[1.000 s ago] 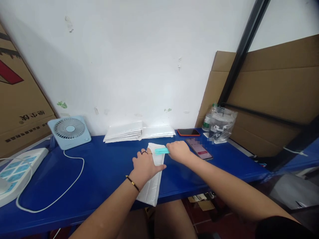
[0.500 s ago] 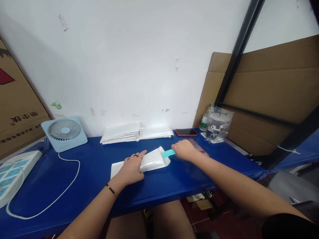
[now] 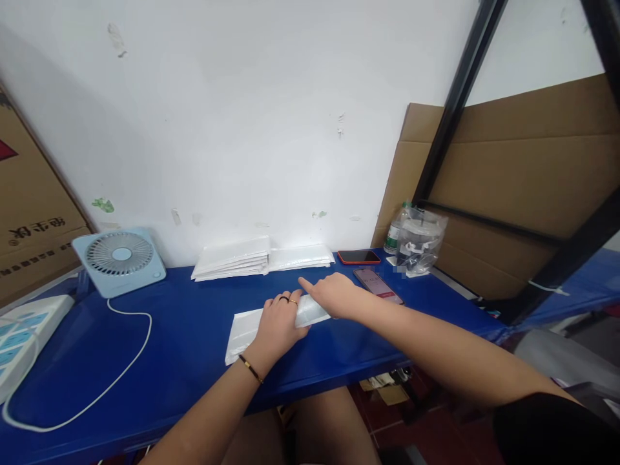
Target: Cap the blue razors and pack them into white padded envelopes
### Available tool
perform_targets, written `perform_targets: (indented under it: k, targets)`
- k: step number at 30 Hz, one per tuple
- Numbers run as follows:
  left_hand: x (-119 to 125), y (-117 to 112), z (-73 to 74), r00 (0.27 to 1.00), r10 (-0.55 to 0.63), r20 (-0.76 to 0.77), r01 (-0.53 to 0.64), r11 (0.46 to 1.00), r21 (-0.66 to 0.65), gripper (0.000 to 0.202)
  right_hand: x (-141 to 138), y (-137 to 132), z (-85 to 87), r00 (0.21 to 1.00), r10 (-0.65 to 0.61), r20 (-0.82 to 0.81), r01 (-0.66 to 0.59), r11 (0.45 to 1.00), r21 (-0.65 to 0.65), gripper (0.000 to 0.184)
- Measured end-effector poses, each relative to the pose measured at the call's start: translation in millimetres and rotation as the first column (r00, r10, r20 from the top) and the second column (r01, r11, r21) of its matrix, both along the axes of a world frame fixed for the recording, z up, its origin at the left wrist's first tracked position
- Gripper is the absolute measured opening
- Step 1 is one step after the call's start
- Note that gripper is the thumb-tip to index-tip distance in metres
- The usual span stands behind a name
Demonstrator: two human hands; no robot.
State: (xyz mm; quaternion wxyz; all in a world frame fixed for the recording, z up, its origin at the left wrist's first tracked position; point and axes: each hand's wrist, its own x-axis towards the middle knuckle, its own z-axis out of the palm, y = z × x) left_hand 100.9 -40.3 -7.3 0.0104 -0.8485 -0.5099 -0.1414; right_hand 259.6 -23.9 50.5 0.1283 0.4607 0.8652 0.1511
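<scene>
A white padded mailing envelope [image 3: 245, 329] lies flat on the glossy blue counter [image 3: 169, 368], just in front of the stack of white padded envelopes [image 3: 232, 259] that sits against the white wall.

The left hand [image 3: 279, 320] rests palm-down on the middle of the envelope with its fingers loosely spread and flat, gripping nothing. It wears two rings and a thin dark bracelet with a gold piece [image 3: 250, 369] at the wrist.

The right hand [image 3: 334, 297] rests on the end of the envelope to the front right of the stack. Its index finger is stretched out toward the stack and the other fingers are loosely bent. Nothing shows in its grasp.

Right of the stack lie a dark phone in a red case [image 3: 359, 257] and, nearer the person, a second phone [image 3: 378, 285] with a lit screen showing a red bar. Its text is too small to read. Further right stands a plastic water bottle with a green label in a crumpled clear bag [image 3: 416, 242].

Left of the stack stands a pale blue square desk fan [image 3: 119, 258], with a white cable [image 3: 130, 349] trailing from it. Far left of the stack are a white power strip [image 3: 19, 336] and a brown cardboard box [image 3: 29, 219]. The box carries dark characters that look reversed and cannot be read.
</scene>
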Motion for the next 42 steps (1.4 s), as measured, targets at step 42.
perform_targets:
  k: [42]
  targets:
    - [-88.8,-80.4,-26.7,0.95,-0.26,0.172,0.253,0.965,0.065,0.057,29.1,-89.1,-55.4,0.489,0.012,-0.872,-0.34,0.924,-0.178,0.042]
